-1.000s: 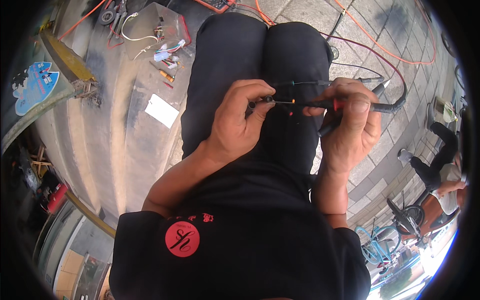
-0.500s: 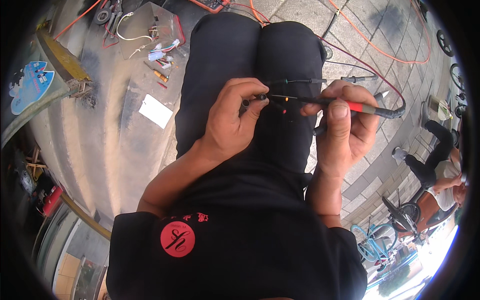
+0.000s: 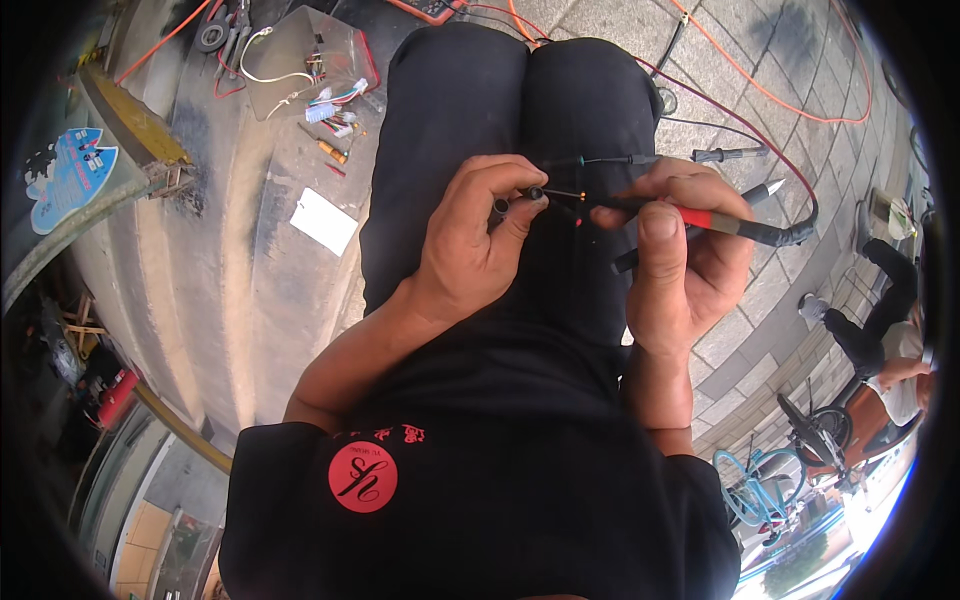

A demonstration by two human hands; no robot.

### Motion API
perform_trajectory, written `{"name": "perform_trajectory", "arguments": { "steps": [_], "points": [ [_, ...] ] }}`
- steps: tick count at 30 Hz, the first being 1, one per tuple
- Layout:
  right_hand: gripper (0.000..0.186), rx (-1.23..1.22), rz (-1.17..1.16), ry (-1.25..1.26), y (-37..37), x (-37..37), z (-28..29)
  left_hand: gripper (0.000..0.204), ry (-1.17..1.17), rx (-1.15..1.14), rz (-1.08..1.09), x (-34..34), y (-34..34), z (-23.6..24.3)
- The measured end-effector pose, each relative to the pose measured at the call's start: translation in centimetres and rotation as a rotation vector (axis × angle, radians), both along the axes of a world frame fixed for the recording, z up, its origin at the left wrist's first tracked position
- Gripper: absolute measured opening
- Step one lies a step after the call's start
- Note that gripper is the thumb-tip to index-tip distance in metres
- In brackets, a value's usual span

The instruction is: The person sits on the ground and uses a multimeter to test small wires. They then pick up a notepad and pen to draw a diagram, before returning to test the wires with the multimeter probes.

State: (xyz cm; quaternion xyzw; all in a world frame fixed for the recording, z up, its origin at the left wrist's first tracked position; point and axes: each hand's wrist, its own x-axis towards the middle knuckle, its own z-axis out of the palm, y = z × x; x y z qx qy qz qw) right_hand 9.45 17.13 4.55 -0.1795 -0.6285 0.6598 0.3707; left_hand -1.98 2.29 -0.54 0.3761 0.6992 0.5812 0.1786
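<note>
Pinched between the thumb and fingers of my left hand (image 3: 470, 225) is a small black tube (image 3: 535, 193), its round end facing right. The other end is hidden in the fingers. My right hand (image 3: 685, 240) grips a red and black test probe (image 3: 700, 217) with a cable on its rear end. Its thin metal tip points left at the tube; whether it touches or enters it I cannot tell. Also held in the right hand, crossing under the fingers, is a black pen-shaped tool (image 3: 627, 262) with a pale pointed end. Both hands are above my lap.
At the upper left, a clear box (image 3: 310, 60) stands near small connectors (image 3: 335, 112), a white card (image 3: 324, 221) and pliers (image 3: 232, 40). Beyond my right hand are a dark lead with a plug (image 3: 730, 155) and an orange cable (image 3: 790, 112). A person (image 3: 890, 350) sits far right.
My right hand and the probe have come a little closer to my left hand. The left hand keeps its pinch on the black tube. The whole view has shifted slightly.
</note>
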Motion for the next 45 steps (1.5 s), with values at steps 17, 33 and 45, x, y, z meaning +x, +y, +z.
{"name": "perform_trajectory", "arguments": {
  "steps": [17, 33, 45],
  "points": [
    [0.024, 0.084, 0.003, 0.002, -0.15, -0.03, -0.15, 0.021, 0.025, -0.001, 0.001, -0.02, 0.08, -0.12],
    [0.022, 0.192, -0.018, -0.022, -0.43, -0.04, 0.20, 0.022, 0.051, -0.008, 0.001, -0.04, 0.14, 0.00],
    [0.022, 0.153, -0.009, 0.039, -0.36, -0.35, 0.26, 0.022, 0.041, -0.024, 0.003, -0.02, 0.05, 0.01]
  ]
}}
